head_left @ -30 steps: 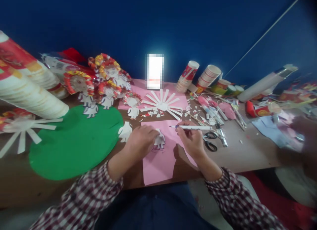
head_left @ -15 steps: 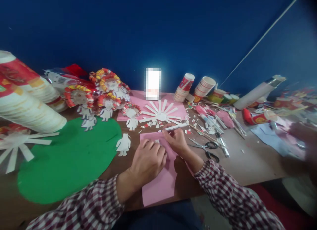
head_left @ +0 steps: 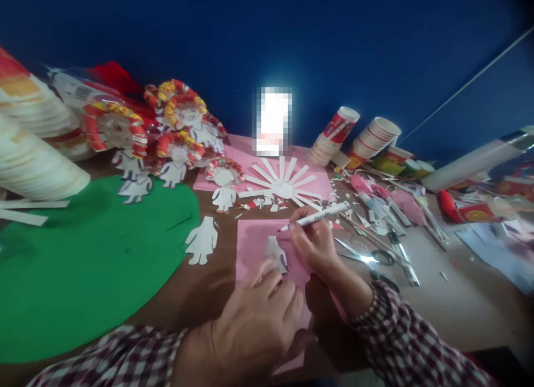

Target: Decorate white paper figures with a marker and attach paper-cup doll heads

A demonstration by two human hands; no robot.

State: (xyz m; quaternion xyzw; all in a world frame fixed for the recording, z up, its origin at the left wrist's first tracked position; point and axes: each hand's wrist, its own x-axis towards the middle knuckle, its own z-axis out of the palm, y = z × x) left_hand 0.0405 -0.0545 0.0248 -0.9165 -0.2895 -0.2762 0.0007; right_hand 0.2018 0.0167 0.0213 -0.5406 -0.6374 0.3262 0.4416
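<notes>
Tabletop [head_left: 475, 320], green sheet [head_left: 95, 270] with a dark-outlined doll-body cutout [head_left: 136, 188] at its far edge, already done by the look of it; a plain cutout [head_left: 203, 242] at its right edge looks untouched, while the white doll body [head_left: 274, 249] on the pink paper [head_left: 251, 239] has purple ink down its right side, likely part-outlined. Left hand [head_left: 261, 312] bent palm-down over its lower part, grip closure hidden, can't tell; right hand [head_left: 314, 239] has its grip pinched around the marker [head_left: 325, 213], tip near the neck, contact unclear.

White marker [head_left: 321, 215], purple-edged white cutout [head_left: 272, 248], pink paper [head_left: 251, 237], green sheet [head_left: 104, 264], maroon-and-white checked sleeves [head_left: 409, 334]
</notes>
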